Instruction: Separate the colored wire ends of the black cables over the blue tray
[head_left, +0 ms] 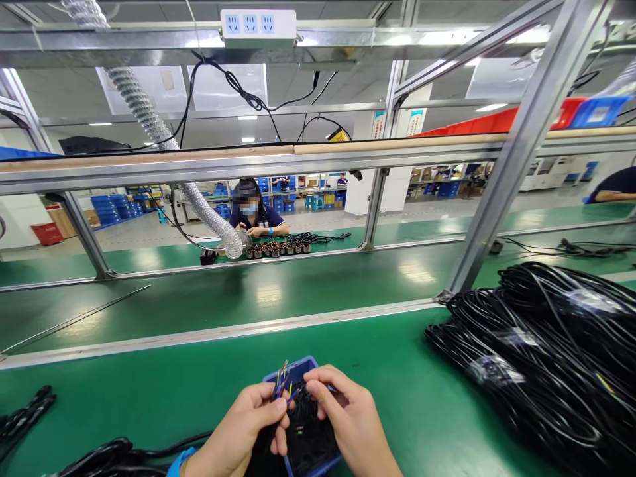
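From the head view, your left hand (256, 417) pinches the coloured wires (281, 385) above the blue bin (309, 362); your right hand (350, 411) curls beside them, its grip hard to tell. Careful: a loose pinch could let thin strands splay or slip among the black parts (311, 437). Green counter (392, 364), cable coils (536, 358) to your right, a co-worker (263, 215) across.

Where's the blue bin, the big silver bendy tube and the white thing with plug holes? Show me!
Blue bin (303, 370): head view, on its far wall.
Silver bendy tube (138, 99): head view, on its upper stretch.
White socket strip (259, 25): head view, middle of its front.
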Tool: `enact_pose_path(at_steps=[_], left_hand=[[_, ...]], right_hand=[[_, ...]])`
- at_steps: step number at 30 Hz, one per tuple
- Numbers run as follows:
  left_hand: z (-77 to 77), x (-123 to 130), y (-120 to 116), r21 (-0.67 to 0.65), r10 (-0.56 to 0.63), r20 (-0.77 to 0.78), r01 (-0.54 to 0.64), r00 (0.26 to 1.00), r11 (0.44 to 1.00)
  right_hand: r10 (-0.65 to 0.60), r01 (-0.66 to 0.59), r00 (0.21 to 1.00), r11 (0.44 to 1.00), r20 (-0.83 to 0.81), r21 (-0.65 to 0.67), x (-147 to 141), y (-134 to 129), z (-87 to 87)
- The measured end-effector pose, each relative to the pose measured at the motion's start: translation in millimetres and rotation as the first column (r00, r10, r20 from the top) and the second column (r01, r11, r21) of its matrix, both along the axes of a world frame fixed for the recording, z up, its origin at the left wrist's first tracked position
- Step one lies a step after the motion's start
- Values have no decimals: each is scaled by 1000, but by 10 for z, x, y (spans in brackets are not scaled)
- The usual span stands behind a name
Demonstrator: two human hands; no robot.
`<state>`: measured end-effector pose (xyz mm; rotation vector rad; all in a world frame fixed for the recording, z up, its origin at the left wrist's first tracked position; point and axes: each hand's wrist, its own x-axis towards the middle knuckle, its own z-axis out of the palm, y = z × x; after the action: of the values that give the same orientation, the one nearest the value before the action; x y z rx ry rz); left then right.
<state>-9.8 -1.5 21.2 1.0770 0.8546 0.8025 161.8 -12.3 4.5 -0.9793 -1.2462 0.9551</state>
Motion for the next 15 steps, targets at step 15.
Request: enact_pose_path(at_steps=[15], left_hand=[[29,-7,-9,12,-15,1,15,1000,1000]], right_hand=[[63,-57,997,992,53,-109,9,-16,58]])
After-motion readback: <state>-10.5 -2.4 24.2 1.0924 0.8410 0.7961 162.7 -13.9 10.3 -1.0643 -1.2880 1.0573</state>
